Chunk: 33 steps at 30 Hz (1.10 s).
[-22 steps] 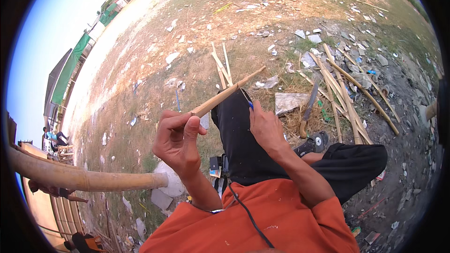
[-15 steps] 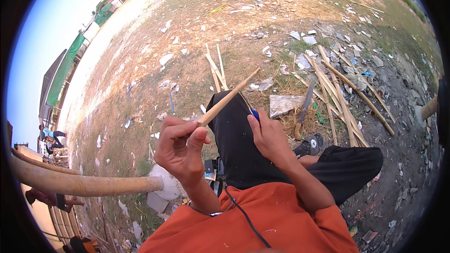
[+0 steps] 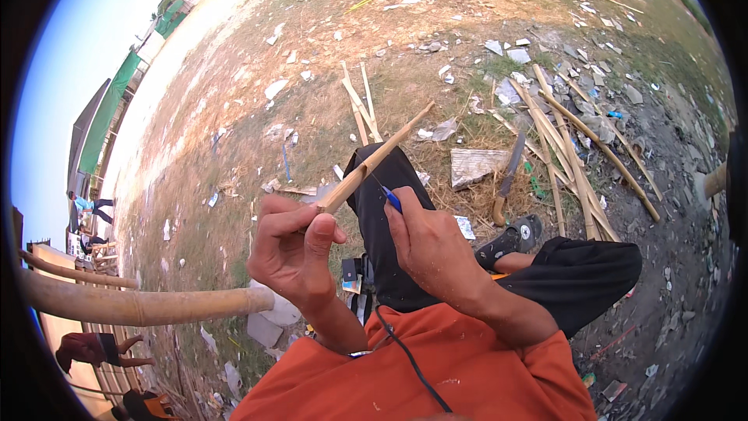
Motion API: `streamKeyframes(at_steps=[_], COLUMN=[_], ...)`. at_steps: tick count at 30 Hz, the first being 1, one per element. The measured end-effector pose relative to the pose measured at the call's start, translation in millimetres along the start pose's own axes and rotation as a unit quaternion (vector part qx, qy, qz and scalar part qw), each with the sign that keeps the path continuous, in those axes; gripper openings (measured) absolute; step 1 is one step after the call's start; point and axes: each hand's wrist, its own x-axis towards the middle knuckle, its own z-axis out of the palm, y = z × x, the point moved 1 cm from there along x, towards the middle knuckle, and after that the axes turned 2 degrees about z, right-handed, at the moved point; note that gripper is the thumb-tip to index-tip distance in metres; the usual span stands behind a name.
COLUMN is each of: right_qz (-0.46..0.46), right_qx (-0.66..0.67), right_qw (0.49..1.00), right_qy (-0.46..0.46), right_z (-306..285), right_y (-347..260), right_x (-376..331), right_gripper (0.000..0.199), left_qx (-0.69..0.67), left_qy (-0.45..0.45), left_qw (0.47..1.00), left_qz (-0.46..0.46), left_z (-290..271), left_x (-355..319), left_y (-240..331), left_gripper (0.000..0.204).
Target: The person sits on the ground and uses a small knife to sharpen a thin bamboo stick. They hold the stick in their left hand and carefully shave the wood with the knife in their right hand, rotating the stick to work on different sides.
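While clenched at its near end by the left hand (image 3: 294, 253), bamboo stick (image 3: 374, 160) judged light, stiff, splintery; right hand (image 3: 428, 245) fingers pinching a blue-handled blade (image 3: 392, 199).

The air in front of the left hand (image 3: 300, 253) and the right hand (image 3: 432, 245) is open. The bamboo strip (image 3: 374, 160) pokes up and away between them. Below sit the black trouser legs (image 3: 389, 226). A thick bamboo pole (image 3: 148, 304) blocks the left side. A big knife (image 3: 508, 175) and loose bamboo sticks (image 3: 573, 148) lie on the ground to the right.
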Motion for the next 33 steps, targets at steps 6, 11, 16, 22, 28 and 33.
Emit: streamKeyframes(at_steps=[6,11,16,22,28,33], right_qz=[-0.075,-0.009,0.007,0.005,0.013,0.009], right_qx=[0.046,0.016,0.036,0.052,0.062,0.065], right_qw=[0.994,0.999,0.999,0.998,0.998,0.998], right_qy=[0.061,0.029,0.02,0.027,0.022,0.021], right_z=[7.2,9.7,11.7,13.0,13.9,16.6], right_y=[-4.5,16.4,16.0,16.4,16.7,17.8], right_x=[-3.8,3.9,2.5,3.4,3.4,3.0], right_gripper=[0.016,0.017,0.012,0.013,0.012,0.013], left_qx=[-0.002,0.043,0.075,0.006,-0.029,0.023], left_qy=[-0.001,-0.005,-0.014,-0.022,0.034,0.027], left_qw=[1.0,0.999,0.996,1.0,0.998,0.999], left_qz=[0.002,0.017,0.038,0.018,-0.035,-0.022], left_z=[3.7,0.5,-0.1,-3.3,-2.5,-6.8], left_x=[2.3,4.4,5.0,5.7,4.7,3.4], left_y=[-0.9,-0.6,0.4,1.2,1.8,-1.6], left_gripper=[0.014,0.017,0.015,0.019,0.025,0.026])
